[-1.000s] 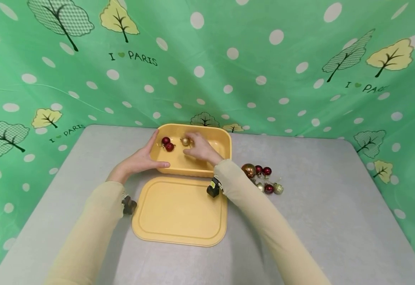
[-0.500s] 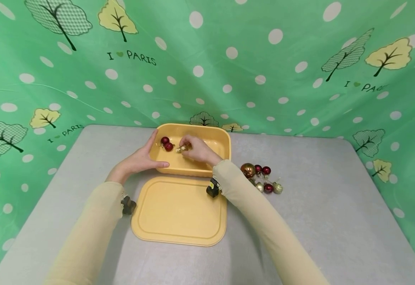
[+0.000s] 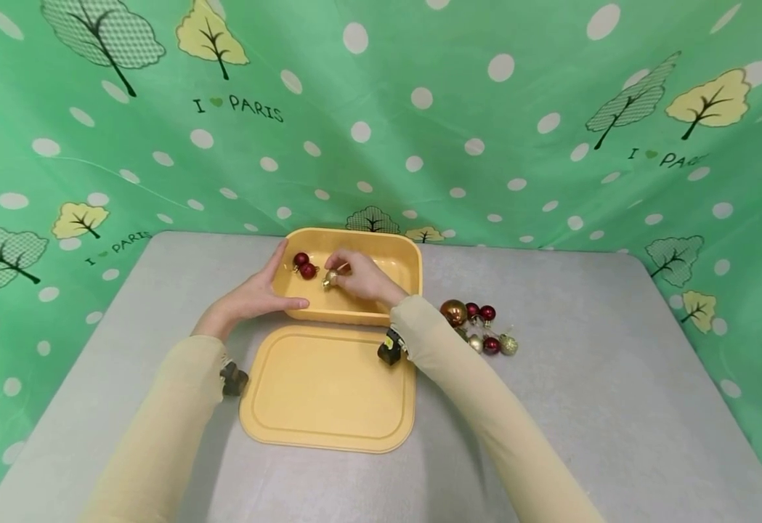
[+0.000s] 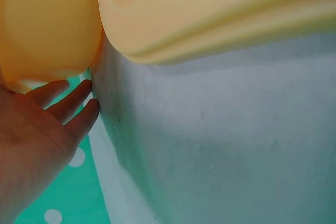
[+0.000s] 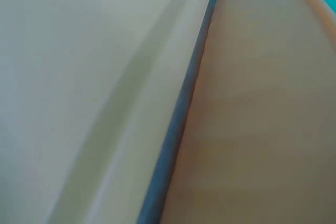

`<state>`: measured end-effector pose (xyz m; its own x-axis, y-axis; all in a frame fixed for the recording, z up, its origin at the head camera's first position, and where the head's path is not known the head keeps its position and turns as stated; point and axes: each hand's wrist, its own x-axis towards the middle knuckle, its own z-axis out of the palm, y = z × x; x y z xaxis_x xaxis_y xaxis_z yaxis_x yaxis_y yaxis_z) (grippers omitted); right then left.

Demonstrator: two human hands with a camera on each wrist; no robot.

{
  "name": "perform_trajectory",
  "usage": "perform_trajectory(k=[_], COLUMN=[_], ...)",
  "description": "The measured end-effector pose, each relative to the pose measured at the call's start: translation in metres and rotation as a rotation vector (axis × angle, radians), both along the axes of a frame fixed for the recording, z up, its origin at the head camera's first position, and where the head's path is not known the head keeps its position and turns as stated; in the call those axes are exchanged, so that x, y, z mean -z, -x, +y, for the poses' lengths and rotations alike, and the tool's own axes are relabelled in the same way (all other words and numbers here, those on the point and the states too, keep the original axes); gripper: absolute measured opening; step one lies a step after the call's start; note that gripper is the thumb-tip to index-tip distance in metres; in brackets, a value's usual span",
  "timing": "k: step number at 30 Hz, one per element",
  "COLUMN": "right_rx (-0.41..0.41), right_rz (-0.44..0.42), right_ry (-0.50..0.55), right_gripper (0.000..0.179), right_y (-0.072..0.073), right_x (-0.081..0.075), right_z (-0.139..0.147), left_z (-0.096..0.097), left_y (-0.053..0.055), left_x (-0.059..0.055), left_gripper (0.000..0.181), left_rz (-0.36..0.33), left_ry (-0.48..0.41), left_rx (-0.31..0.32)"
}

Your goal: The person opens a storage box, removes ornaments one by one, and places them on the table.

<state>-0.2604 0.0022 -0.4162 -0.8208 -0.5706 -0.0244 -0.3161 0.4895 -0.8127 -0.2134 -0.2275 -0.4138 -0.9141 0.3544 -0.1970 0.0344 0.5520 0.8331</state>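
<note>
My right hand (image 3: pixel 361 276) reaches into a yellow box (image 3: pixel 413 254) in the head view and pinches a small gold Christmas bauble (image 3: pixel 330 279) between thumb and fingertips. To the left of that bauble, two dark red baubles (image 3: pixel 305 266) lie on the box floor. My left hand (image 3: pixel 253 296) rests at the box's left end, its thumb over the front rim. Seen from the left wrist, the left hand (image 4: pixel 47 124) has straight, spread fingers beside the outer wall of the box (image 4: pixel 47 24). The right wrist view shows the outer front wall of the box (image 5: pixel 257 108); the right hand is hidden there.
A flat yellow lid (image 3: pixel 328 392) lies on the grey table (image 3: pixel 590 378) just in front of the box. Right of the box, partly behind the right sleeve, sits a cluster of red and gold baubles (image 3: pixel 487 314). Green printed cloth (image 3: pixel 420 116) hangs behind.
The gold bauble, earlier farther back in the box, is now in my right fingertips, nearer the front and left. My left hand keeps its place on the box.
</note>
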Motion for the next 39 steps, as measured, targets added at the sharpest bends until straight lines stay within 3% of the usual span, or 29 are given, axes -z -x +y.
perform_trajectory(k=[7,16,21,24,28,39], right_rx=[-0.030,0.043,0.115,0.120,0.076,-0.023], right_rz=[-0.019,-0.096,-0.138,-0.127,-0.089,-0.028], right_ry=[0.058,0.199,0.309,0.343,0.370,0.350], right_gripper=[0.027,0.031,0.024,0.023,0.023,0.024], right_y=[-0.009,-0.028,-0.037,-0.040,-0.043,-0.050], right_x=[-0.009,-0.014,-0.016,-0.019,-0.023,-0.029], right_z=[0.009,0.024,0.036,0.044,0.054,0.079], left_z=[0.000,0.001,0.010,0.009,0.001,0.001], left_y=[-0.001,-0.002,-0.013,-0.011,-0.001,-0.001], left_x=[0.001,0.000,-0.023,-0.020,0.002,0.001], left_gripper=[0.122,0.121,0.117,0.119,0.122,0.121], left_rz=[0.011,0.016,-0.005,-0.005,0.017,0.032], left_ry=[-0.010,-0.005,-0.010,-0.009,-0.006,0.011], left_rx=[0.000,0.001,0.008,0.005,0.001,0.013])
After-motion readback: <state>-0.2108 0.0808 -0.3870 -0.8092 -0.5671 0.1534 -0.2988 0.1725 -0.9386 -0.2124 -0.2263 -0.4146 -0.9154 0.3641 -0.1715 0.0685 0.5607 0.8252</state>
